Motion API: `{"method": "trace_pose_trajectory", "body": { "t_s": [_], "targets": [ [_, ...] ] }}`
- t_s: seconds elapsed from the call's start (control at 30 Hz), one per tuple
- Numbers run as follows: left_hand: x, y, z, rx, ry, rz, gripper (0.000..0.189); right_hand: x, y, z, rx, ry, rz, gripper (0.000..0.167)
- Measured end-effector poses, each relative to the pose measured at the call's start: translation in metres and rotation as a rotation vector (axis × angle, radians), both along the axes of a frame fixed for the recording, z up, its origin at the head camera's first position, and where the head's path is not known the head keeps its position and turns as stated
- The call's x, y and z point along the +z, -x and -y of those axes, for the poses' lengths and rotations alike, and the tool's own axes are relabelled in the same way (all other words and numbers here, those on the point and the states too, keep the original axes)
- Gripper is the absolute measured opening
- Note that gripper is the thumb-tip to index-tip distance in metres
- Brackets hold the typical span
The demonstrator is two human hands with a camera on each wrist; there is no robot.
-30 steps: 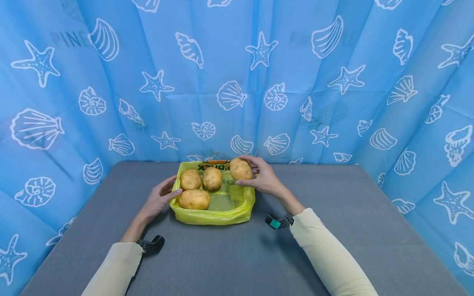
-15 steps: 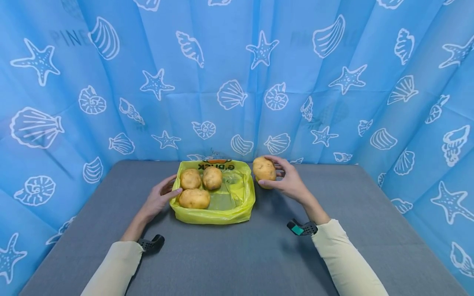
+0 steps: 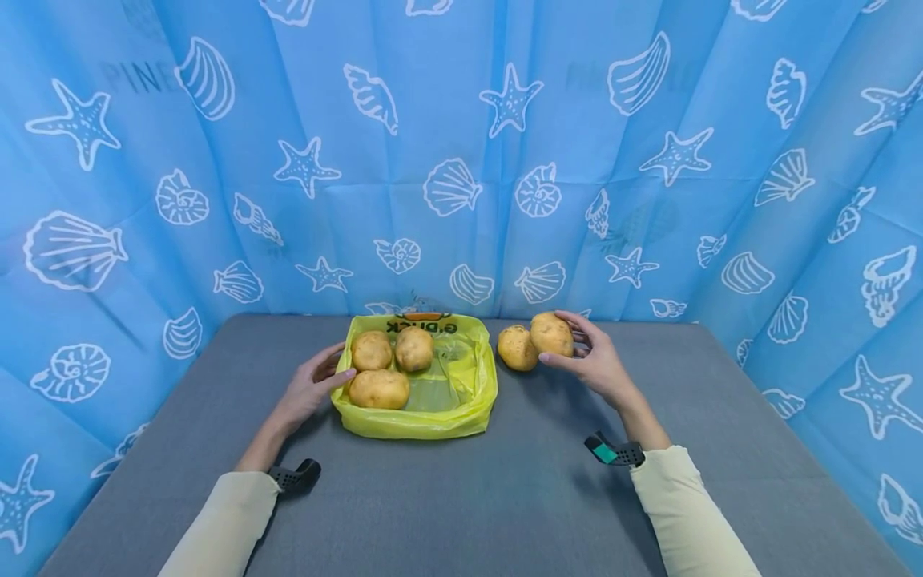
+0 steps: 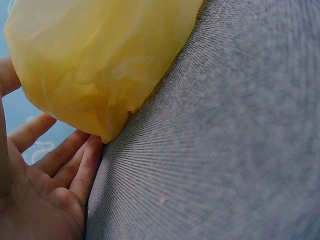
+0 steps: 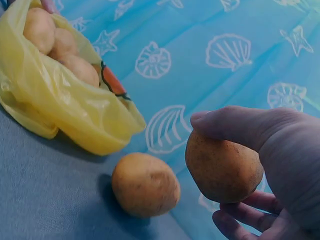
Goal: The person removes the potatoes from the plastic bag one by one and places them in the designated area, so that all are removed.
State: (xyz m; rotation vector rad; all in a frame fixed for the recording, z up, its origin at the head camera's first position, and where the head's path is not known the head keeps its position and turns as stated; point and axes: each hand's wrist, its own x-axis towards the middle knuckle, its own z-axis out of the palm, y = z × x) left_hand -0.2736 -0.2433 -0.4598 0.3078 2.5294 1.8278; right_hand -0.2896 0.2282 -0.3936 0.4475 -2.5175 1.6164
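A yellow plastic bag (image 3: pixel 414 424) with its mouth folded wide stands at the back of the table. Inside, on its left side, lie three potatoes: one long potato (image 3: pixel 378 389) in front and two rounder ones, a left potato (image 3: pixel 372 351) and a right potato (image 3: pixel 414 349), behind. My left hand (image 3: pixel 306 393) rests against the bag's left wall, thumb at the rim, fingers (image 4: pixel 65 155) extended along the outside. To the right of the bag, my right hand (image 3: pixel 594 361) grips a potato (image 5: pixel 222 167) between thumb and fingers. Another potato (image 5: pixel 145 185) lies on the table between bag and hand.
Grey cloth covers the table (image 3: pixel 461 505). A blue curtain (image 3: pixel 447 240) with white shells and starfish hangs right behind its back edge. Black bands, a left band (image 3: pixel 296 476) and a right band (image 3: pixel 613 450), are worn on the wrists.
My right hand has lifted a potato out of the bag's right side and carried it rightward, past the potato lying on the table. The left hand has stayed at the bag.
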Motion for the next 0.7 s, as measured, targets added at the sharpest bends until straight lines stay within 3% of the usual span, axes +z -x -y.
{"method": "trace_pose_trajectory", "body": {
  "t_s": [0.3,0.43,0.7],
  "targets": [
    [-0.003,0.000,-0.001,-0.001,-0.008,0.002,0.068,-0.005,-0.003,-0.010,-0.044,0.016,0.044,0.076],
    [-0.002,-0.001,-0.001,-0.001,0.000,0.000,0.067,-0.024,0.010,-0.021,-0.078,-0.006,0.021,0.077],
    [0.001,-0.002,-0.001,0.000,0.004,0.005,0.068,-0.044,0.018,-0.021,-0.112,-0.015,0.022,0.078]
  ]
}}
